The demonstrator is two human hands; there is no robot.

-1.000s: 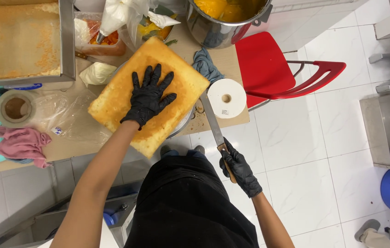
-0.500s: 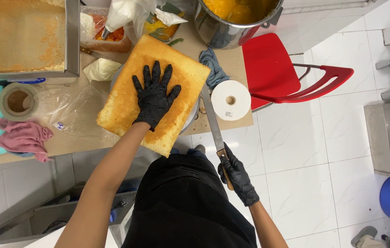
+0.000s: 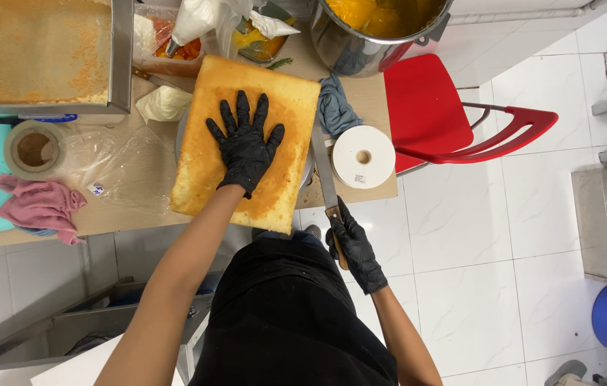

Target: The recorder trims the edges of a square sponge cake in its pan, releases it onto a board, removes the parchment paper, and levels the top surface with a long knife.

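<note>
A thick rectangular slab of golden sponge cake [image 3: 203, 150] lies on the worktop, overhanging its front edge. My left hand [image 3: 245, 143], in a black glove, is pressed flat on top of the cake with fingers spread. My right hand [image 3: 352, 246], also black-gloved, grips the handle of a long knife [image 3: 323, 168]. The blade runs along the right side of the cake, at its edge.
A white paper roll [image 3: 363, 156] and a blue cloth [image 3: 336, 107] sit right of the cake. A steel pot [image 3: 368, 32] of orange filling, a baking tray [image 3: 35, 53], a tape roll [image 3: 34, 149], a pink rag [image 3: 40, 204] and a red chair [image 3: 453, 118] surround it.
The cake has turned from a slanted position to lie nearly square to me. My left hand stayed flat on it, and the knife blade has come up against its right side.
</note>
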